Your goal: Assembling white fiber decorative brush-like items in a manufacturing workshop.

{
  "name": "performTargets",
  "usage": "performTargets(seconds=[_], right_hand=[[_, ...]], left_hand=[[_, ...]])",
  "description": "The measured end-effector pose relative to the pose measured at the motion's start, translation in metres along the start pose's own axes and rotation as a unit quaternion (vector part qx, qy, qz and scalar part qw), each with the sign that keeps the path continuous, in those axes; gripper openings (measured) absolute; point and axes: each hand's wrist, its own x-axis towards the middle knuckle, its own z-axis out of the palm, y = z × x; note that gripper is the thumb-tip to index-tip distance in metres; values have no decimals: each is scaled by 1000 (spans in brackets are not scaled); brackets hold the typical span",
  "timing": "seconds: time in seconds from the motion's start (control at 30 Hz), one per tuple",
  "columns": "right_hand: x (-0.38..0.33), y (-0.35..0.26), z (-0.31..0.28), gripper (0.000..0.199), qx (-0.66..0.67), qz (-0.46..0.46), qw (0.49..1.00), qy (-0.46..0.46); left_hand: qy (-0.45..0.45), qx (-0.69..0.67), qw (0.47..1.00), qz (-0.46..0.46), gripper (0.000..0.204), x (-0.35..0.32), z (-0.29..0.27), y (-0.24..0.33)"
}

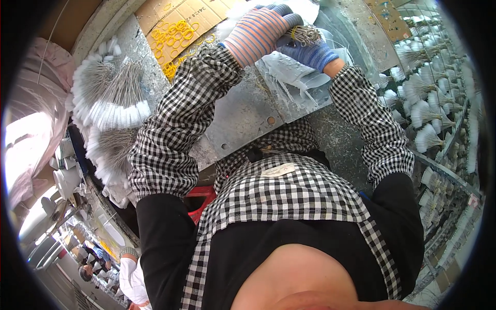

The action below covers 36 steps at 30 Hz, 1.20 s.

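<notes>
At the top of the head view, my two gloved hands meet around a bundle of thin wire brushes [308, 35], its looped metal ends showing. My left hand [260, 34], in an orange-and-blue striped glove, is closed with its fingers curled against the bundle's side. A bit of yellow band seems to sit on the wires there. Below and to the right, my right hand [308, 55] in a blue glove wraps round the bundle from underneath. The brushes' bristle ends are hidden. Beneath the hands lies crumpled clear plastic film [289, 72] on the metal worktable [240, 120].
Many yellow rubber bands [173, 37] lie on a cardboard sheet [209, 14]. White-bristled wire brushes [121, 95] are piled at the left table edge. On the right, a rack [445, 178] holds many brush bundles [428, 138]. A red stool [200, 201] stands below. Another person [133, 276] is at the lower left.
</notes>
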Motion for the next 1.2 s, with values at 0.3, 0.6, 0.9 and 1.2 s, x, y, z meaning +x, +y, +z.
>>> performTargets(seconds=[0.3,0.6,0.9,1.2], right_hand=[[3,-11,-1,41,49,-21,998,19],[-6,-124,-136,17,86,-42,976,195],[115,-264,-161,14,-47,-388,916,90],[333,-358,-67,41,-260,-483,764,339]], left_hand=[[-25,-20,998,-60,41,-6,-14,3],[374,-705,361,-482,43,-89,-43,91],[449,-722,304,-430,37,-125,-87,94],[532,-422,671,-298,30,-170,-282,-22]])
